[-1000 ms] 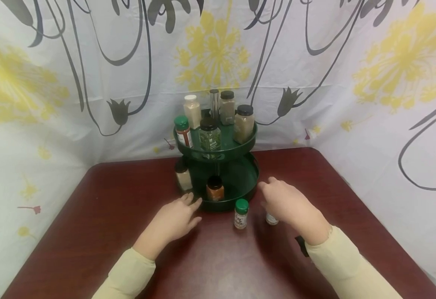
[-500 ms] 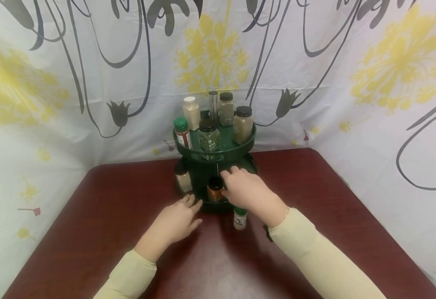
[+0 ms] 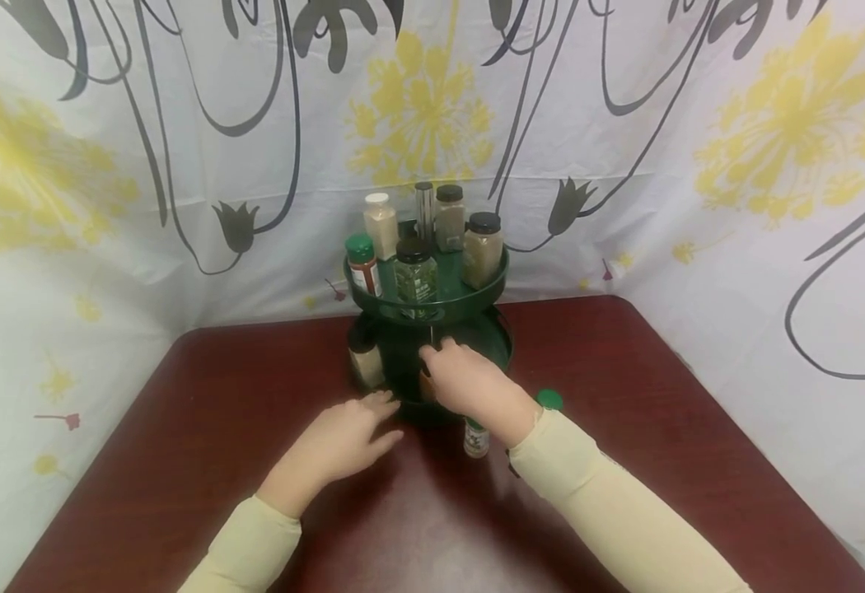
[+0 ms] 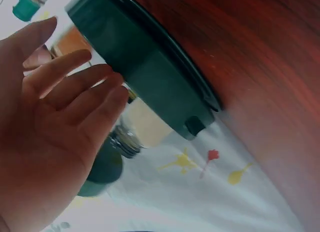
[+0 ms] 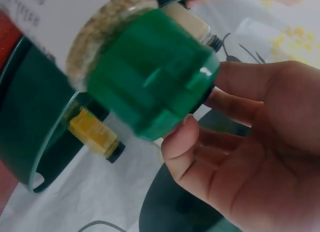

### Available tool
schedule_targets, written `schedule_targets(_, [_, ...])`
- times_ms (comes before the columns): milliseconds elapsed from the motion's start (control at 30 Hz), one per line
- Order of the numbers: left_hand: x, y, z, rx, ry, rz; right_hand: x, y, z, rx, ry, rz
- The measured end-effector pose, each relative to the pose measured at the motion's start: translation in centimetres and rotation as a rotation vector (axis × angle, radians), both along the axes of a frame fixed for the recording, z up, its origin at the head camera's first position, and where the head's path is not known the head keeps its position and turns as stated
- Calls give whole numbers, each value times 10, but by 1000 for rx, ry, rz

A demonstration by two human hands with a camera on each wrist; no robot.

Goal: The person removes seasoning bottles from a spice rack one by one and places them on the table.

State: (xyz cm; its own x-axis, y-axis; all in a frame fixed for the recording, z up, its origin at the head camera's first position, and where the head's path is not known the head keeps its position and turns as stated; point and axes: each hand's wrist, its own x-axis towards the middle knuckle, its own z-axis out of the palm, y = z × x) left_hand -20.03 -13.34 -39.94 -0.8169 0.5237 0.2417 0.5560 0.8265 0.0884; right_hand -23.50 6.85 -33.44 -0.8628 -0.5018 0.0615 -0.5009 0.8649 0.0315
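My right hand (image 3: 469,383) reaches into the lower tier of a dark green two-tier turntable (image 3: 451,311). Its thumb and fingers pinch the dark lid of a jar of orange spice (image 3: 427,387), mostly covered by the hand. In the right wrist view, a green-capped spice bottle (image 5: 150,74) looms in front of my fingers and hides part of the grip. My left hand (image 3: 343,441) lies with extended fingers at the lower tier's front left rim (image 4: 145,66). A jar of beige powder (image 3: 366,362) stands on that tier just beyond its fingertips.
Several spice jars, including a dark-lidded herb jar (image 3: 415,280), fill the upper tier. On the table, one small green-capped bottle (image 3: 476,439) stands before the turntable; another green cap (image 3: 549,399) shows behind my right wrist. A yellow jar (image 5: 95,134) appears in the right wrist view.
My right hand has moved left from the small bottle at the right to the orange spice jar and now pinches its lid. The left hand has stayed nearly in place at the rim.
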Motion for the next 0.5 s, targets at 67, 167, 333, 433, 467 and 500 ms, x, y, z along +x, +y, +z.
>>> schedule_targets(67, [-5, -6, 1, 56, 9, 86, -1, 1, -1, -19, 17, 9])
schedule_targets(167, [-16, -19, 1, 143, -27, 239, -1, 3, 0, -34, 32, 20])
schedule_targets(333, [-49, -49, -10, 316, -210, 340, 1, 5, 2, -61, 25, 19])
schedule_targets(433, [-70, -65, -18, 438, -309, 302, 3, 6, 3, -75, 31, 28])
schedule_targets(467, [-76, -68, -20, 473, -336, 287, 3, 6, 3, -75, 42, 33])
schedule_targets(500, [-82, -71, -21, 504, -362, 273, 3, 6, 4, -80, 57, 38])
